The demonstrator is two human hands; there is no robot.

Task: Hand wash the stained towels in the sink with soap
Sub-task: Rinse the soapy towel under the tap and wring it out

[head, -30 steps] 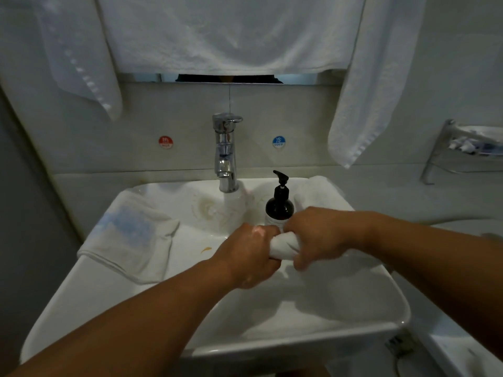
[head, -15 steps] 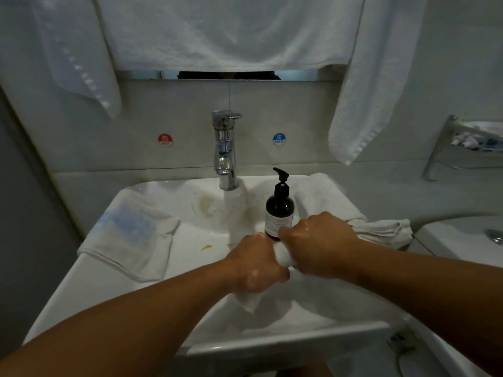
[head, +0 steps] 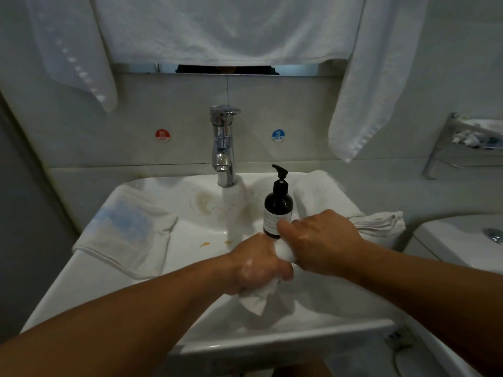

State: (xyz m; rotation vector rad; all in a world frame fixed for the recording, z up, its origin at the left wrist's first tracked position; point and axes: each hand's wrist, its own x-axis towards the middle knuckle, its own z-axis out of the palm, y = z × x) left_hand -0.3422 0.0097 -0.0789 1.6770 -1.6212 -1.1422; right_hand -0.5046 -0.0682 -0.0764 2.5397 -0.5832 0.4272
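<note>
White sink (head: 272,340) fills the bathroom view. Over its basin a towel (head: 258,300) is bunched into a roll, long axis running lower left to upper right, a loose corner pointing down at the near rim. The left hand (head: 255,265) and right hand (head: 321,240) clench it, soapy fists touching: scrubbing, I judge. Next calls for rinsing under the faucet (head: 223,142). A soap bottle (head: 278,210) stands just behind.
</note>
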